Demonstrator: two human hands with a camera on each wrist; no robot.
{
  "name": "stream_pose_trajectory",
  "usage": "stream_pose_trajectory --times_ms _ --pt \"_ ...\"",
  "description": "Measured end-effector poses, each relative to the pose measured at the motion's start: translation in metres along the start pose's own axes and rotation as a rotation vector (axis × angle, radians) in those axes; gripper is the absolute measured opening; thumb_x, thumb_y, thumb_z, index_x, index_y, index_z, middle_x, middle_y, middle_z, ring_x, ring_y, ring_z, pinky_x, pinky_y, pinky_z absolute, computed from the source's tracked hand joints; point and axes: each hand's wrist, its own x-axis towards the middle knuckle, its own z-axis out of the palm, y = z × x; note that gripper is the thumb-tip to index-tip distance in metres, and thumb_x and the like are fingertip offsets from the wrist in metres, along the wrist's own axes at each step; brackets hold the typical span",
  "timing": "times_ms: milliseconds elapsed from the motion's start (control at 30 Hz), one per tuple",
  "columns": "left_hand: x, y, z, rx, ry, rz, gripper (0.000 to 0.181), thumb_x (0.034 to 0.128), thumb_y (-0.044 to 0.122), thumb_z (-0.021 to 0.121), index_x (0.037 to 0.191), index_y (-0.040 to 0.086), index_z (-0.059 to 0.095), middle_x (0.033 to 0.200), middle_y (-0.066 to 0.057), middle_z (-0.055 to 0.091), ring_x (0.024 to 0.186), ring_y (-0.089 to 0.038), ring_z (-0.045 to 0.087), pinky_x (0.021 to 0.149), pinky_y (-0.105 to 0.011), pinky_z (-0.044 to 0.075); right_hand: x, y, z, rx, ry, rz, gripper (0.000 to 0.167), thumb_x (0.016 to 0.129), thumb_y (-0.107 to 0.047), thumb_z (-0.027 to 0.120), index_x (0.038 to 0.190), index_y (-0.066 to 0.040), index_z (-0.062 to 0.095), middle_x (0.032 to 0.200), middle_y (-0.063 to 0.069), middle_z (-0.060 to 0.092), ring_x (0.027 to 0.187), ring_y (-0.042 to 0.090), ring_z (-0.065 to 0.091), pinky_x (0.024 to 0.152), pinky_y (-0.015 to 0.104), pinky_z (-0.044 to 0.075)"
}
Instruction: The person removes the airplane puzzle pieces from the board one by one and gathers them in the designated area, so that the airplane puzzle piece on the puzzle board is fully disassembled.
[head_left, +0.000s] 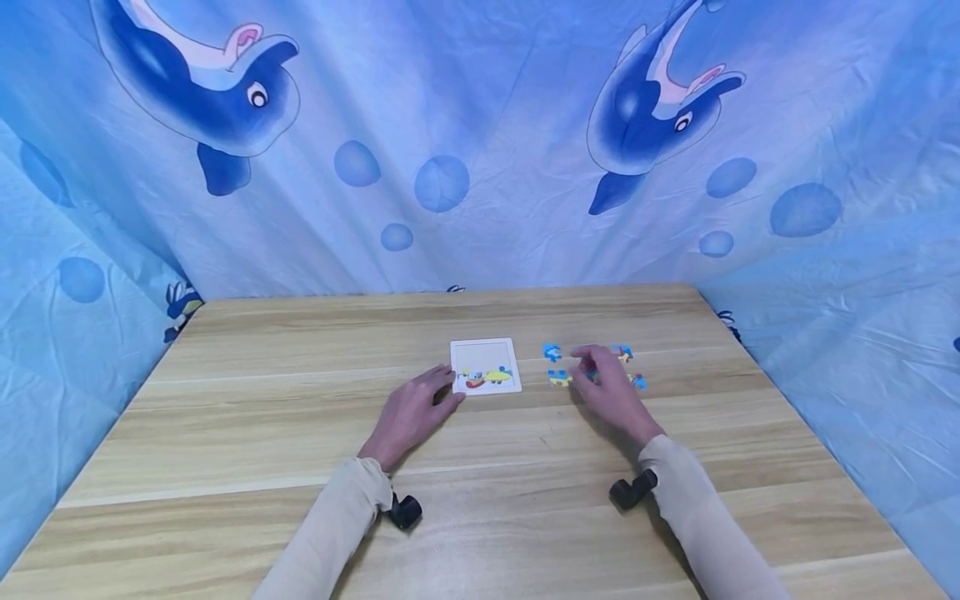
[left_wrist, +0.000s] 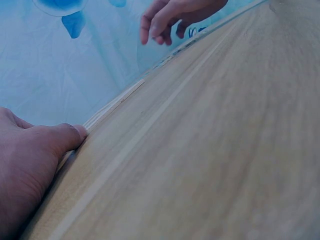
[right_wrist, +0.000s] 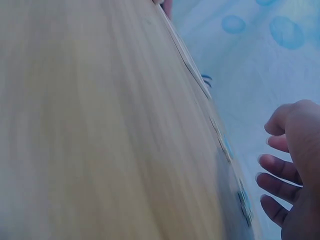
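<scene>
A square white puzzle tray (head_left: 483, 343) lies flat on the table, with joined picture pieces (head_left: 491, 377) along its lower part. My left hand (head_left: 412, 412) holds the tray by its lower left corner, its thumb (left_wrist: 67, 136) at the near edge. Over loose jigsaw pieces (head_left: 552, 352) to the tray's right hovers my right hand (head_left: 609, 390). Its fingers are loosely bent, and the right wrist view shows a gap between thumb and fingers (right_wrist: 280, 185) with nothing in it. Some pieces are hidden under this hand.
The wood-grain table (head_left: 495, 500) spreads out around the tray and pieces. Behind it and at both sides hangs a blue curtain (head_left: 510, 233) printed with dolphins and bubbles. Each wrist carries a small black camera (head_left: 405, 512).
</scene>
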Motion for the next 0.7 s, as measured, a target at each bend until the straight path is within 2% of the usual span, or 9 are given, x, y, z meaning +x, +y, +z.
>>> stream_pose_trajectory --times_ms 200,333,700 --pt "0.000 -0.001 0.001 0.005 -0.006 0.000 0.045 0.0912 0.041 0.065 0.123 0.010 0.066 0.133 -0.010 0.059 0.123 -0.028 0.055 0.099 -0.045 0.047 0.007 -0.012 0.017 0.050 -0.053 -0.041 0.029 0.093 -0.009 0.059 0.119 0.004 0.057 0.096 0.008 0.055 0.092 0.022 0.052 0.080 0.037 0.049" --pt "0.000 -0.001 0.002 0.003 -0.006 0.001 0.046 0.0912 0.042 0.064 0.124 0.010 0.065 0.133 -0.010 0.058 0.123 -0.028 0.055 0.099 -0.046 0.047 0.011 -0.018 0.028 0.076 -0.075 -0.028 0.029 0.094 -0.012 0.058 0.120 0.002 0.056 0.099 0.008 0.055 0.093 0.021 0.052 0.083 0.037 0.049" --pt "0.001 -0.001 0.002 0.005 -0.013 -0.004 0.045 0.0922 0.041 0.063 0.125 0.010 0.065 0.134 -0.011 0.058 0.123 -0.028 0.055 0.099 -0.045 0.047 0.019 -0.042 0.057 0.063 -0.136 -0.049 0.027 0.094 -0.013 0.059 0.118 -0.002 0.057 0.096 0.003 0.053 0.091 0.018 0.049 0.081 0.034 0.046"
